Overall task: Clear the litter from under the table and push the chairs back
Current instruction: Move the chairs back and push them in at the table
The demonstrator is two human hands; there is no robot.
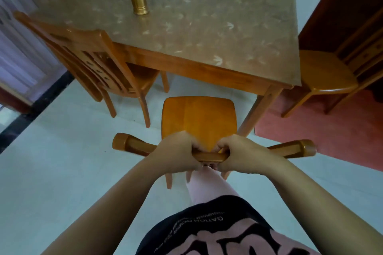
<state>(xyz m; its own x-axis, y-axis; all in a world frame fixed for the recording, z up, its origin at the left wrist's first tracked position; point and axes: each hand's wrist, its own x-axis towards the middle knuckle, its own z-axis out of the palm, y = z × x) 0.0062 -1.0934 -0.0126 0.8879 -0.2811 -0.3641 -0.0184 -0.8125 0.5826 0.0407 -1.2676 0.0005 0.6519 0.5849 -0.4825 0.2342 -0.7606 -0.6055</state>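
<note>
While both hands clamp the top rail (209, 157) of the middle chair (199, 118), the head view puts us right behind it, and this looks like the push-in. The left grip (178, 151) is curled tight round the rail just left of centre. The right grip (245, 152) is curled round it just right of centre, knuckles up, the two hands nearly touching. Both forearms come in from 6 o'clock and converge on the rail.

The seat sits at 12 o'clock from the hands, its front edge near the worktop (207, 33) but not yet under it. The worktop leg (259, 114) stands close at 1 o'clock, and that's the hazard. My call: drive straight for 12 o'clock, shading towards 11 so the seat clears that leg. Hands this close give little hold against twist, so spreading them along the rail would steady the line. Ease off before the backrest meets the worktop edge.

One chair (83, 58) at 10 o'clock is already tucked in. Another (325, 76) at 2 o'clock stands out by the red rug (331, 130), seemingly next in line. No litter shows on the pale floor (62, 151) under the worktop from here.
</note>
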